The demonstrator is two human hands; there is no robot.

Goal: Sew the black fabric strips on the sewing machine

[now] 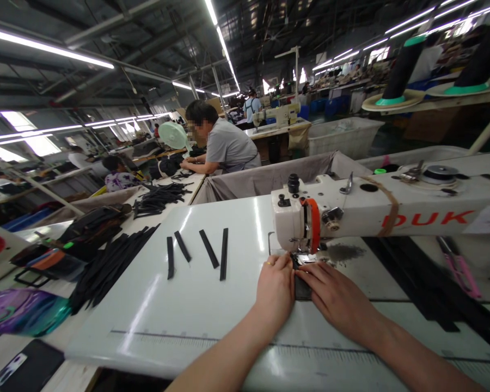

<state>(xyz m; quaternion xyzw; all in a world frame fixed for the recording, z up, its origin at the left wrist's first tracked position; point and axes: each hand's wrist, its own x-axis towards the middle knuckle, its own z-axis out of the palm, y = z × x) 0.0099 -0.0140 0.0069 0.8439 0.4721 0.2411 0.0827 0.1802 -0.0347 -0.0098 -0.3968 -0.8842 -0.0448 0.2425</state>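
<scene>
Under the needle area of a white sewing machine [288, 223] lies a small piece of black fabric [302, 291], mostly covered by my fingers. My left hand [275, 283] has its fingers bent and pressed together on the fabric's left edge, close to the presser foot [306, 259]. From the other side my right hand [337, 291] holds the fabric down, its fingertips beside the foot. Several short black strips [209, 249] lie apart on the pale table [147, 326], left of the machine.
Long black strips [416, 283] and pink-handled scissors [459, 267] lie right of the machine. A pile of black strips [114, 261], a phone [28, 366] and a purple bag [20, 310] are at left. Ahead, a co-worker [228, 141] bends over another table. Thread cones [402, 71] stand upper right.
</scene>
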